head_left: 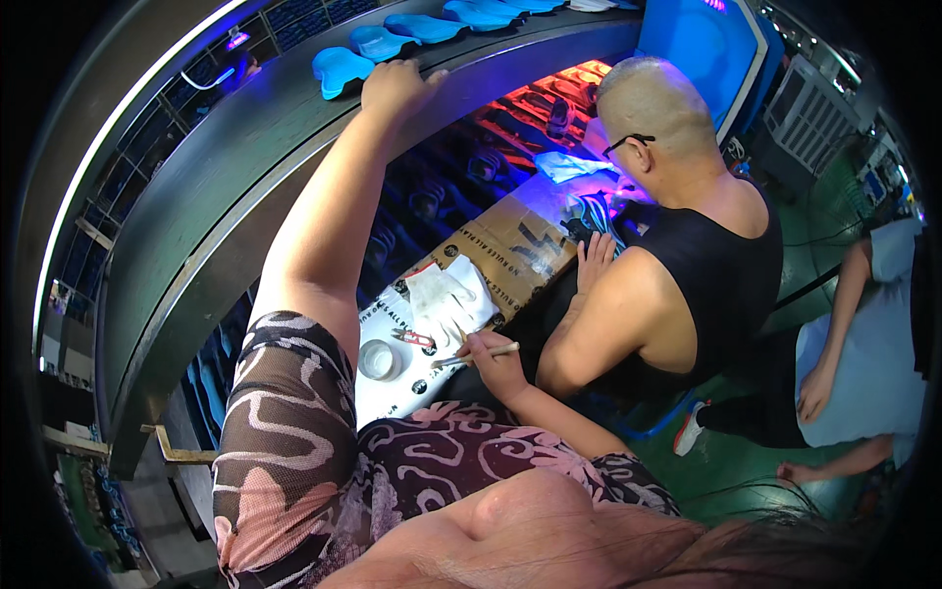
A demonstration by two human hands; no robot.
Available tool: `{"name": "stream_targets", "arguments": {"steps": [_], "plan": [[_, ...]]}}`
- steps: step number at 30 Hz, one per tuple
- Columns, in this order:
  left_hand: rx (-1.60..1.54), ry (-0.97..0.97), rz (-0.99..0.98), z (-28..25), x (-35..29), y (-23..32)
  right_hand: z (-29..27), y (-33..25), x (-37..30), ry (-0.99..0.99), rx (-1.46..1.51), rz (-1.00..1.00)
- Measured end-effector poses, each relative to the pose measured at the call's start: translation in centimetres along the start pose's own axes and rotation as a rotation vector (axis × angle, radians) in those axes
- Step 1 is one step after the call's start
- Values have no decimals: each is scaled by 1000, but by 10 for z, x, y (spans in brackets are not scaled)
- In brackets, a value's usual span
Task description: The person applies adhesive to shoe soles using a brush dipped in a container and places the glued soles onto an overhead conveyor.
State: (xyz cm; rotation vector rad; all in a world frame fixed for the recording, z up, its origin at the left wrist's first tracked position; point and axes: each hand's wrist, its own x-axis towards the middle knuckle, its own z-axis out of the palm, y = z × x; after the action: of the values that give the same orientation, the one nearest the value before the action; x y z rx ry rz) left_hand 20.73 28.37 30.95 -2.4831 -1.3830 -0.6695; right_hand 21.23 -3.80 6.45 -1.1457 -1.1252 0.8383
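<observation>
My left arm is stretched up to the dark conveyor [211,172]. There my left hand [395,90] is over the near edge, thumb apart from its partly hidden fingers, and I see nothing held in it. Close to its fingertips lie two blue shoe soles, a nearer sole [340,72] and a farther sole [381,42]. Low at centre, my right hand [497,367] is closed on a brush [502,349] with a pale handle. Left of that hand a clear round cup [378,360] stands on a white-covered work surface [385,401], near a crumpled whitish cloth [442,299].
More blue soles [422,27] line the conveyor's far stretch. A co-worker in a black sleeveless top [711,260] sits close on my right, a hand on a dark shoe [589,214]. Brown cardboard [520,245] covers part of the work surface. Another person in light blue [863,334] stands farther right.
</observation>
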Motion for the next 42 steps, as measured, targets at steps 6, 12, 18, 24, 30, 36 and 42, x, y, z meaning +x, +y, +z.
{"name": "stream_targets", "arguments": {"steps": [6,12,18,24,30,36,42], "plan": [[-873,123,213,-18,-137,-18,17,-4,-7,0,51,73],[-409,-99,-290,-18,-432,-146,38,13,-16,-50,98,177],[245,387,-898,-50,-693,-251,78,27,-8,-108,69,226],[-749,636,-1971,-33,-797,-313,127,14,-4,-282,-10,206],[-847,-78,-1702,-35,-739,-331,116,22,-6,-167,-64,207],[-829,45,-1304,5,-735,-299,106,31,19,-97,-56,119],[-1512,-71,-1437,-40,-675,-263,117,41,39,-179,-177,117]]}}
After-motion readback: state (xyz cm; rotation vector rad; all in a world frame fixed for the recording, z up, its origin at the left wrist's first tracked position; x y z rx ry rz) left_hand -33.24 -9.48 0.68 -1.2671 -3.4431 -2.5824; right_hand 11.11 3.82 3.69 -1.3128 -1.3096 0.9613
